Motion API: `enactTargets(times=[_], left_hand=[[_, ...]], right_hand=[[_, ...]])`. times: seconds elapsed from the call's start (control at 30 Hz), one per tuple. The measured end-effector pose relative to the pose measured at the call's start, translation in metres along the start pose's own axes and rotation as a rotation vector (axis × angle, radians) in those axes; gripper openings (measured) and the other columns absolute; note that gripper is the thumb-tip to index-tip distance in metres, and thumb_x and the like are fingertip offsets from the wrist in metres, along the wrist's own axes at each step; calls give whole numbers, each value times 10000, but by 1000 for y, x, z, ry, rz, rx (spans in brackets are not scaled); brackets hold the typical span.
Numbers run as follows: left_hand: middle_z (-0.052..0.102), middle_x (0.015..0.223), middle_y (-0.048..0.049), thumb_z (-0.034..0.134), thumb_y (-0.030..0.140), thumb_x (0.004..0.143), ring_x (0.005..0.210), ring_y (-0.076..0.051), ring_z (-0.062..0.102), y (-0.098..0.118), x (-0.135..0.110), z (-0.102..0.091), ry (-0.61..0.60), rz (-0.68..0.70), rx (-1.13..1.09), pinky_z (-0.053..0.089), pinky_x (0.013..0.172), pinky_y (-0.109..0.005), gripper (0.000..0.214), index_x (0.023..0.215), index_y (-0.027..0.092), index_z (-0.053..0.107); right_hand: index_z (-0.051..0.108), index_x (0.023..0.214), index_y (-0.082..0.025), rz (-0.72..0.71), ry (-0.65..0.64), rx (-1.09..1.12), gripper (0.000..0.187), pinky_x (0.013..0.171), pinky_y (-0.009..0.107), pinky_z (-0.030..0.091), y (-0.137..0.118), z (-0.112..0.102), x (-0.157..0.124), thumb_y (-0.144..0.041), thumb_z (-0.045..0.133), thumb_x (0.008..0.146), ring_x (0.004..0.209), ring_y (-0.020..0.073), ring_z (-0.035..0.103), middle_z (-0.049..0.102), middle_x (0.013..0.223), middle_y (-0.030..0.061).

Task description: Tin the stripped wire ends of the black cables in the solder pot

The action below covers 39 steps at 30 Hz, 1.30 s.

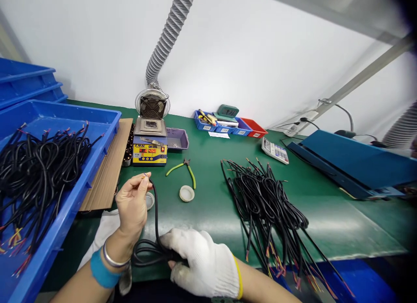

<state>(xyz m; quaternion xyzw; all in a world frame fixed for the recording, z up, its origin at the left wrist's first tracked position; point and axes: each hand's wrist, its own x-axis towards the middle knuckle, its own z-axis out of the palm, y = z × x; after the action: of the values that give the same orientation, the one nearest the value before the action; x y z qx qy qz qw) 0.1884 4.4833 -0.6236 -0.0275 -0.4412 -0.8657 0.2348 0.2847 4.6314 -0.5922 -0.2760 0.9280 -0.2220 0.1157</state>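
My left hand [132, 203] is bare, with a blue band and a metal bangle at the wrist. It pinches the upper end of a black cable [155, 216] between thumb and fingers. My right hand [198, 261], in a white glove, closes on the coiled lower part of that same cable at the table's front edge. The cable runs up from the glove to the left fingertips, just in front of a solder pot [150, 144] with a red digital display.
A blue bin [97, 133] at left holds several black cables. A loose pile of cables [263, 203] lies on the green mat at right. Green-handled cutters [185, 168], a white cap [186, 193], a calculator [275, 150], small parts trays [228, 124] and a fume hose [169, 33] stand behind.
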Motion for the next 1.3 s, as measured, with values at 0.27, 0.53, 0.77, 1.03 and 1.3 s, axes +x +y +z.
enactTargets(times=[0.27, 0.53, 0.77, 1.03, 1.3], left_hand=[[687, 800, -8, 773, 223, 668, 641, -91, 623, -4, 0, -5, -46, 1, 17, 530, 627, -193, 131, 748, 170, 684], [691, 817, -20, 738, 245, 725, 691, -108, 653, -1, 0, -7, -212, -64, 129, 550, 691, -215, 98, 722, 168, 678], [700, 803, -28, 744, 196, 688, 565, -106, 596, 11, -5, 0, -274, -144, 95, 528, 543, -237, 77, 668, 170, 674], [712, 774, -10, 694, 213, 739, 648, -135, 607, 24, 6, 9, -157, -20, 31, 509, 580, -250, 46, 699, 195, 683], [689, 1012, -94, 574, 419, 852, 933, -214, 615, 10, -6, -2, -732, -380, 376, 500, 747, -275, 298, 950, 180, 721]], right_hand=[[582, 1116, -232, 8, 11, -40, 414, 648, 271, 349, 8, 2, -14, -275, 543, 706, 855, 188, 607, 657, 1001, 19], [580, 1157, -234, 47, 177, -42, 364, 646, 241, 386, 30, -6, -38, -354, 555, 815, 791, 153, 605, 671, 947, 15], [537, 1193, -183, 26, 452, -309, 326, 598, 256, 411, 44, -26, -81, -239, 415, 895, 691, 148, 589, 642, 819, 35], [609, 1127, -168, 227, 430, -205, 319, 646, 223, 489, 52, -48, -113, -256, 399, 904, 773, 133, 646, 694, 927, 61], [634, 1124, -158, 391, 285, 53, 359, 524, 200, 454, 59, -67, -101, -307, 429, 870, 634, 117, 621, 696, 791, 42]])
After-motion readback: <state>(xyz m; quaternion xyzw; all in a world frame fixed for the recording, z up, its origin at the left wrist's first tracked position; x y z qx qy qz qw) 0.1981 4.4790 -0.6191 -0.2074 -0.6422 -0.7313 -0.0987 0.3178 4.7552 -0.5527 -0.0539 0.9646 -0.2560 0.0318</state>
